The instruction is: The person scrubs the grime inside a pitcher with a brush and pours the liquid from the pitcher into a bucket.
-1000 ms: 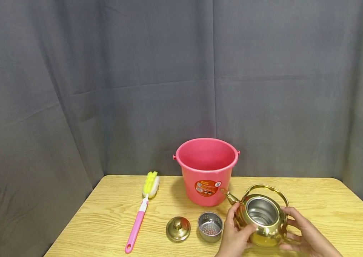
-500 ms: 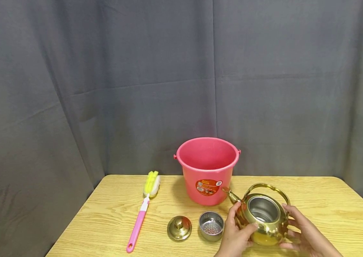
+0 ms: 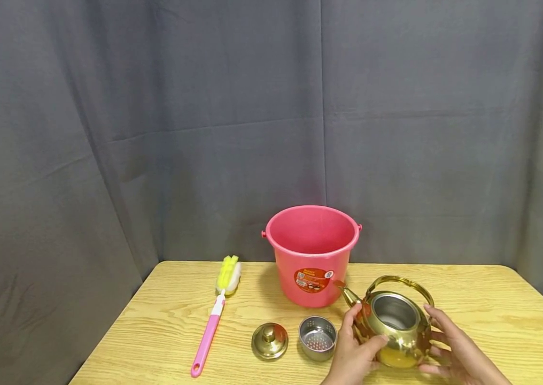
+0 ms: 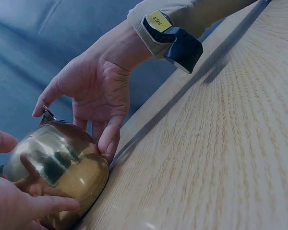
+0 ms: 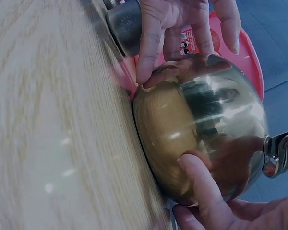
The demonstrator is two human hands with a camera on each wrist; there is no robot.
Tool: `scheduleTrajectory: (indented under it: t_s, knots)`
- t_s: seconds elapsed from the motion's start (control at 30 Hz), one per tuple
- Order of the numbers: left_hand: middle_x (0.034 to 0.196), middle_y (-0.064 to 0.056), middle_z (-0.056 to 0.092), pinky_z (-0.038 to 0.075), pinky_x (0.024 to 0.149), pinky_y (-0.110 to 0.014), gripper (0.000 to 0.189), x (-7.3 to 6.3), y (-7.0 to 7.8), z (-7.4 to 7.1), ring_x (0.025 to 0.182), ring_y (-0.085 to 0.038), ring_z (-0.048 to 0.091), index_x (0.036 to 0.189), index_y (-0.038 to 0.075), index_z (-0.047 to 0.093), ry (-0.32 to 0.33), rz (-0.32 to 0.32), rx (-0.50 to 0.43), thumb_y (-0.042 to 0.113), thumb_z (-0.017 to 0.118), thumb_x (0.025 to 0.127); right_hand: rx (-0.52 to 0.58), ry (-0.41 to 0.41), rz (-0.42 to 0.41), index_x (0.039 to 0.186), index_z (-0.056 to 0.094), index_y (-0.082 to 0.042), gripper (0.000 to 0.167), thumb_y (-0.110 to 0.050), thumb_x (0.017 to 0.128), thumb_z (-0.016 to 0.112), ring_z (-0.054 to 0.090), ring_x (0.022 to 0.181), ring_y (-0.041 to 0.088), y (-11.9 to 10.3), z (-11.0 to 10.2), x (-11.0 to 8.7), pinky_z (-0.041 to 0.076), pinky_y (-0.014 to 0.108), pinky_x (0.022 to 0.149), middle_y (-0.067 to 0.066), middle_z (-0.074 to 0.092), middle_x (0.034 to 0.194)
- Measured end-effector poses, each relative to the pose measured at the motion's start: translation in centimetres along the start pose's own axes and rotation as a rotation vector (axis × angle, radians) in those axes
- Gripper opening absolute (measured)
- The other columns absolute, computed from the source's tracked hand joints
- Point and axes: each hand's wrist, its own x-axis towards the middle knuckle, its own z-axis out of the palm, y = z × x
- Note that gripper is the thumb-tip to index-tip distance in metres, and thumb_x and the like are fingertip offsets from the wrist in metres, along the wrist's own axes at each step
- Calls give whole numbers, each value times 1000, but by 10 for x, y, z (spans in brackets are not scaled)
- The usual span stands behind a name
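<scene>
A gold teapot stands with its top uncovered at the right of the table, its spout towards the bucket and its hoop handle raised. My left hand grips the spout side, thumb across the front of the body. On the opposite side my right hand holds the body with spread, bent fingers. The teapot's base sits at the tabletop in the right wrist view. Left of it are a perforated steel strainer and a gold lid, knob up.
A pink bucket stands behind the strainer, close to the spout. Farther left lies a sponge brush with a pink handle and a yellow and white head. A grey curtain hangs behind the wooden table.
The head view has shifted a little, so everything appears slightly farther right. Both hands keep their grip on the teapot, with hardly any movement.
</scene>
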Motion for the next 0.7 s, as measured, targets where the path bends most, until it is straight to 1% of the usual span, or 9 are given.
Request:
scheduleTrajectory:
  t_s: [0.17,0.27,0.37,0.43,0.53,0.57,0.6,0.67,0.7]
  knots:
    - [131,-21,40,49,70,-64,75,1,4,3,99,-37,54,143,13,40,-16,-17,-10,-8,66,76,6,17,10,151,-7,0,97,-66,94,35,22,130,57,-2,-2,0,52,51,81,40,6,144]
    - [134,-21,40,51,73,-59,78,3,10,4,102,-34,54,146,9,36,-42,-34,-11,-6,66,76,22,37,11,150,0,1,95,-65,94,38,39,121,50,-3,-3,0,52,52,82,38,10,143]
    - [137,-19,40,51,77,-56,76,2,19,0,104,-31,54,147,8,35,-71,-56,33,-2,66,78,21,40,-9,149,4,3,91,-63,95,39,52,109,35,-3,-4,0,51,51,83,36,13,143]
    - [140,-17,39,44,89,-58,72,-1,27,-5,114,-34,49,146,11,39,-95,-47,128,3,68,80,-9,49,-32,149,6,5,89,-61,97,37,54,107,30,-4,-7,0,51,49,84,37,16,143]
    - [145,-10,38,32,101,-61,66,-9,44,-21,130,-34,36,144,18,45,-162,-3,360,16,70,83,-80,60,-67,149,2,10,92,-60,98,30,51,112,32,-11,-18,-1,49,48,89,38,17,144]
    - [146,-6,39,37,99,-55,64,-12,52,-28,123,-28,43,143,20,47,-195,22,434,19,70,84,-102,67,-78,149,1,10,91,-60,98,28,51,113,30,-14,-22,-2,49,47,90,38,17,145]
    - [134,-3,50,42,96,-45,62,-15,59,-36,114,-21,51,143,21,48,-238,72,506,22,70,85,-121,80,-87,149,2,10,91,-61,98,27,53,112,25,-18,-26,-3,49,44,90,37,19,146]
    - [135,-2,52,47,91,-36,58,-19,75,-53,112,-16,53,143,22,48,-311,185,620,27,68,88,-163,98,-130,149,1,10,89,-60,99,25,54,106,11,-25,-35,-8,50,37,88,33,22,146]
    - [136,-1,52,48,88,-32,57,-21,82,-62,111,-14,54,144,22,47,-346,251,657,27,67,90,-186,109,-168,150,0,10,87,-58,100,24,52,109,11,-28,-39,-12,50,31,86,31,21,147]
